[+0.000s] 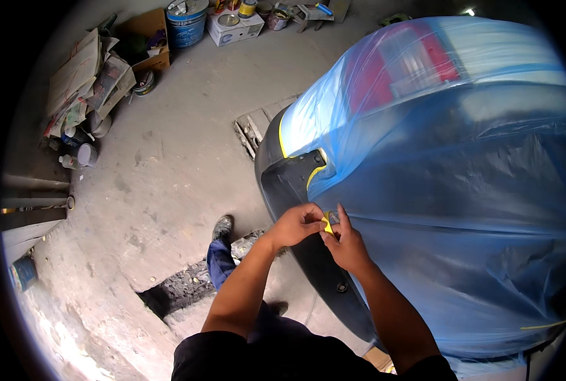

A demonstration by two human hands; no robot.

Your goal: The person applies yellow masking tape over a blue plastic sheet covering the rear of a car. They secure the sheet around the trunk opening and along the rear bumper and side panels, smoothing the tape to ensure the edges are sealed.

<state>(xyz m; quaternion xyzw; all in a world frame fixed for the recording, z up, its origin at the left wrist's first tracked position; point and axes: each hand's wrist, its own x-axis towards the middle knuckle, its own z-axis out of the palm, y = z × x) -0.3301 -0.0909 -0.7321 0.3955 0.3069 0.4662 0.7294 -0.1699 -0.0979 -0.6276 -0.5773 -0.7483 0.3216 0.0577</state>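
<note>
In the head view, the left hand (295, 227) and right hand (348, 249) meet over the edge of the black bumper (314, 263), both pinching a small roll of yellow tape (326, 223) between their fingertips. Blue plastic film (435, 190) drapes the car body beside them. Along the floor's far edge, an open cardboard box (160, 61) holds dark material and something purple, too shadowed to identify. Beside it stands a blue pail (187, 30); its fill cannot be told. A white carton (238, 33) carries cans (248, 8) on top.
</note>
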